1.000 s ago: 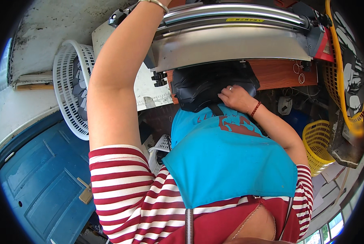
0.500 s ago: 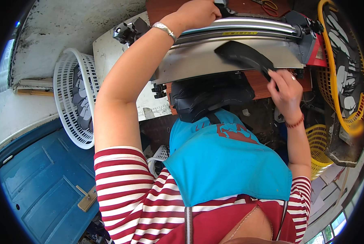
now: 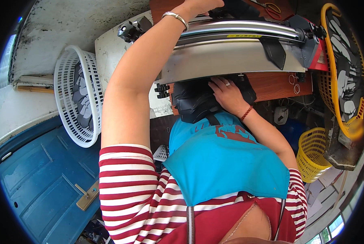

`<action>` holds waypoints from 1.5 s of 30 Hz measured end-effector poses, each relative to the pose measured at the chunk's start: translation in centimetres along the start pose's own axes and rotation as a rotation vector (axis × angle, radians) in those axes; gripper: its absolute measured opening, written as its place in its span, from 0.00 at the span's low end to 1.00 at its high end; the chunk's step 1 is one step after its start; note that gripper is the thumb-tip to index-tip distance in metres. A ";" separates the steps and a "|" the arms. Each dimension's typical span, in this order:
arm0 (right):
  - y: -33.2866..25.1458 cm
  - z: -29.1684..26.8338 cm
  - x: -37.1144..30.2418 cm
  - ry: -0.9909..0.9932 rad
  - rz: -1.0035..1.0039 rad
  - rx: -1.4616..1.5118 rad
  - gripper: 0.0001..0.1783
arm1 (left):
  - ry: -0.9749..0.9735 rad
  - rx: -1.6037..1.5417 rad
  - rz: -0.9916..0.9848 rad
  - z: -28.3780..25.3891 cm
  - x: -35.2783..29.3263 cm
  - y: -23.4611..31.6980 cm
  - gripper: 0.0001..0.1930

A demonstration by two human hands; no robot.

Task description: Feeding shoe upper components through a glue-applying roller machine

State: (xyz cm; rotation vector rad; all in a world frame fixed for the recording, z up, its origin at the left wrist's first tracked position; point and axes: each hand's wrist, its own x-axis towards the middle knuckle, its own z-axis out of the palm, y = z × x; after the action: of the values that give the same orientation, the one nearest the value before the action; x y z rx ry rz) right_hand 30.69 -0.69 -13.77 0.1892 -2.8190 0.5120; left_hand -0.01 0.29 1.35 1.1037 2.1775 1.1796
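My right hand [image 3: 229,97] lies with its fingers outstretched on a pile of black flat pieces [image 3: 194,99], under the front edge of a metal feed plate [image 3: 218,59]. The pile sits over my lap, against my blue apron [image 3: 226,162]. One black piece [image 3: 275,53] rests on the right part of the plate, its far end at the roller [image 3: 247,27] of the machine. My left hand [image 3: 202,5] reaches past the roller's far side, fingers extended near dark pieces [image 3: 239,9]; the top of the picture cuts off part of it.
A white basket [image 3: 95,93] of grey and black pieces stands at left, a yellow-orange basket [image 3: 325,44] of similar pieces at right. A smaller yellow basket [image 3: 312,156] is lower right. Scissors [image 3: 272,9] lie behind the machine. A blue door [image 3: 43,179] is at lower left.
My right hand has let go of the black piece, now on the plate at the roller, and moved down-left to the pile. My left hand has shifted slightly upward, its fingers straighter.
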 end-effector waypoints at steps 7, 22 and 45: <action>1.4 4.1 0.6 -0.001 0.088 -0.083 0.24 | 0.129 -0.439 -0.145 -5.0 -1.6 3.4 0.06; 2.3 4.9 1.6 -0.162 0.138 -0.069 0.21 | 0.909 -0.222 0.136 -36.5 -23.5 0.3 0.07; -3.2 -7.4 1.0 0.210 -0.070 0.080 0.14 | 0.736 0.339 0.232 -21.2 -21.0 -6.1 0.15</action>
State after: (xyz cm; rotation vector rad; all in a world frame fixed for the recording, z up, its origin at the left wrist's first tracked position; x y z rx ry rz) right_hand 32.09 -1.06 -5.73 0.2347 -2.5808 0.5924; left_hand -4.55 -29.11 7.81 1.2091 2.9535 1.5358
